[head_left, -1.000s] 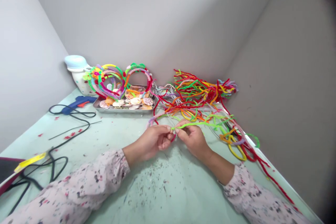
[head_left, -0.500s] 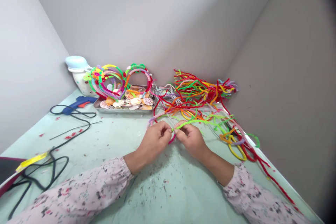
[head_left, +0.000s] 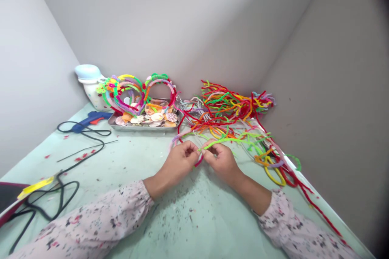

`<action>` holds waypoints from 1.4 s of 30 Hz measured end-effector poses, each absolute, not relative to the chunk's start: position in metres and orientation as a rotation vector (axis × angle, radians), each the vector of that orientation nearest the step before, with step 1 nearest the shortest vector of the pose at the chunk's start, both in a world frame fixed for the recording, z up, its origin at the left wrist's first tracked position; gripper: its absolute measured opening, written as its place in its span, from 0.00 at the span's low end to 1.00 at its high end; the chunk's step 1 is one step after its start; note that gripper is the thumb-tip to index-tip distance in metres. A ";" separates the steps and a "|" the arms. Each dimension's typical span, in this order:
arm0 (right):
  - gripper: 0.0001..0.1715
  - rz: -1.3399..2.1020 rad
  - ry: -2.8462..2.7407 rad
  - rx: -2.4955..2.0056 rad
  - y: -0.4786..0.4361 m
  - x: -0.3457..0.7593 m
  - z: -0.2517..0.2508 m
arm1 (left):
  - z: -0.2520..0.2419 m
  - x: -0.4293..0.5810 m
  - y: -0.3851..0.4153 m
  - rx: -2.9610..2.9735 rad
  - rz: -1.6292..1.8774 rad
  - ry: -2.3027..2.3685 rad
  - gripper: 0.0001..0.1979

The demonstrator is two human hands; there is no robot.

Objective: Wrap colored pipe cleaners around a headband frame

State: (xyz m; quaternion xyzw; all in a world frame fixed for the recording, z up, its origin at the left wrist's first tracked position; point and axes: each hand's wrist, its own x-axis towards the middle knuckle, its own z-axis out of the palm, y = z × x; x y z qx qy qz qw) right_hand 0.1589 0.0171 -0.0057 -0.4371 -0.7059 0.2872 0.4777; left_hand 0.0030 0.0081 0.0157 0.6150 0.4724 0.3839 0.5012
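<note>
Over the middle of the table, my left hand [head_left: 183,160] and my right hand [head_left: 221,161] meet fingertip to fingertip, both closed in a pinch. Between them they grip a light green pipe cleaner [head_left: 226,141], whose long end runs off to the right past my right hand. A magenta length [head_left: 199,161] curves below the fingertips, and a pink-lilac length [head_left: 179,136] arcs behind my left hand. These look like parts of one wrapped band, but my left hand hides how they join.
A metal tray [head_left: 146,128] of seashells [head_left: 156,117] bears fuzzy decorated headbands [head_left: 124,93]. Loose pipe cleaners [head_left: 234,103] heap at the back right. On the left lie a blue glue gun [head_left: 88,121], its black cord [head_left: 82,164] and a white jar [head_left: 94,89] with a blue lid.
My left fingers have shifted very slightly, and a bit of green now shows below them near the magenta length. Everything else looks the same.
</note>
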 end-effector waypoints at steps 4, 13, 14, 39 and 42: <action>0.07 0.610 -1.780 -1.054 0.016 0.159 -0.006 | 0.015 0.003 0.007 1.480 0.941 1.148 0.06; 0.06 0.358 -1.903 -1.067 0.013 0.161 -0.009 | 0.008 0.005 0.015 1.319 0.945 1.159 0.06; 0.05 0.335 -1.915 -1.052 0.013 0.161 -0.010 | 0.007 0.005 0.016 1.304 0.945 1.166 0.06; 0.10 0.798 -1.667 -1.146 0.017 0.159 -0.008 | 0.008 0.006 0.004 1.776 1.063 1.282 0.06; 0.09 0.802 -1.672 -1.135 0.015 0.159 -0.009 | 0.008 0.006 0.002 1.848 1.079 1.340 0.05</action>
